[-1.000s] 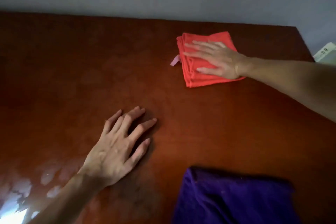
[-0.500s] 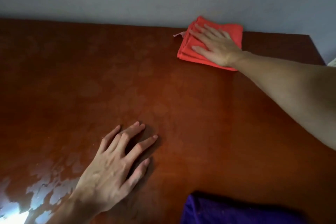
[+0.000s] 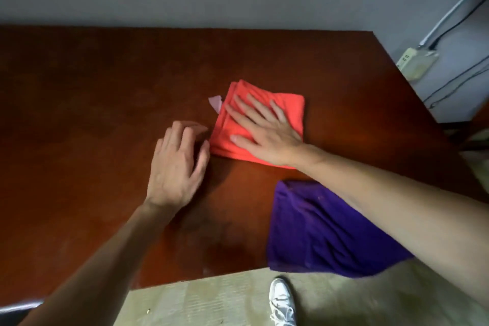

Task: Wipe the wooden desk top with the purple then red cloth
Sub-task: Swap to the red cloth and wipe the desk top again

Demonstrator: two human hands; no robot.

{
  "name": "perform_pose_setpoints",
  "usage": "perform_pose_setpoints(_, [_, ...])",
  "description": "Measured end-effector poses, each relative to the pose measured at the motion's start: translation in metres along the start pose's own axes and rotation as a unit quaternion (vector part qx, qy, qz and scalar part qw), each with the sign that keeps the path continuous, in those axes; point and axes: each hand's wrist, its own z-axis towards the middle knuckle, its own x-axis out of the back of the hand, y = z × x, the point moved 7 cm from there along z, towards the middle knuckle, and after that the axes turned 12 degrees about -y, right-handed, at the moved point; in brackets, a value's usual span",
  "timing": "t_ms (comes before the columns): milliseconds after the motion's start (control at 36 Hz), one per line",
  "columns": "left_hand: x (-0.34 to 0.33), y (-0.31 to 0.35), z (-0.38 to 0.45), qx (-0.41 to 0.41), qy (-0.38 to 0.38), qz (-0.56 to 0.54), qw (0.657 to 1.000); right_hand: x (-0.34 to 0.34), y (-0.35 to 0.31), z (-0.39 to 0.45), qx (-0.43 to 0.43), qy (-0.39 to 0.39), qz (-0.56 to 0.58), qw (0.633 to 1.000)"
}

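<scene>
The right hand (image 3: 267, 135) lies flat on the folded red cloth (image 3: 288, 106), its fingers (image 3: 254, 111) straight and spread, pressing the cloth onto the wooden desk top (image 3: 92, 103); nothing is gripped. The cloth shows past the fingertips and on both sides of them, and a small pale tag (image 3: 215, 103) sticks out at its far left corner. The left hand (image 3: 177, 164) rests on the wood just left of the cloth's near edge, its fingers loosely bent and holding nothing, the thumb close to the cloth. Under the right forearm, near the desk's front edge, lies the purple cloth (image 3: 317, 233), partly overhanging it. A white shoe (image 3: 281, 302) stands on the floor below.
</scene>
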Motion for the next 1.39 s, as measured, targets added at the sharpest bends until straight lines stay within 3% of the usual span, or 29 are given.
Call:
perform_pose_setpoints(111, [0.014, -0.034, -0.013, 0.050, -0.016, -0.024, 0.998, -0.016, -0.043, -0.031, 0.112, 0.009, -0.053, 0.992])
perform_pose_setpoints(222, [0.030, -0.081, -0.029, 0.074, -0.071, 0.035, 0.994, -0.011, -0.045, -0.030, 0.167, 0.012, -0.066, 0.984])
perform_pose_setpoints(333, [0.034, -0.104, -0.037, 0.053, -0.136, 0.088, 0.985, -0.003, -0.040, -0.014, 0.227, -0.017, -0.080, 0.971])
perform_pose_setpoints(528, [0.028, -0.099, -0.036, 0.010, -0.158, 0.093, 0.983, 0.021, -0.010, 0.049, 0.300, -0.052, -0.107, 0.946])
perform_pose_setpoints(1000, [0.026, -0.098, -0.031, -0.017, -0.162, 0.064, 0.985, 0.086, 0.085, 0.238, 0.134, -0.044, -0.062, 0.988])
perform_pose_setpoints(1222, [0.027, -0.100, -0.029, -0.017, -0.149, 0.072, 0.986, 0.078, 0.087, 0.241, 0.028, -0.013, -0.026, 0.999])
perform_pose_setpoints(1389, [0.027, -0.104, -0.031, -0.019, -0.147, 0.076, 0.986, 0.057, 0.052, 0.202, -0.019, 0.001, -0.022, 1.000])
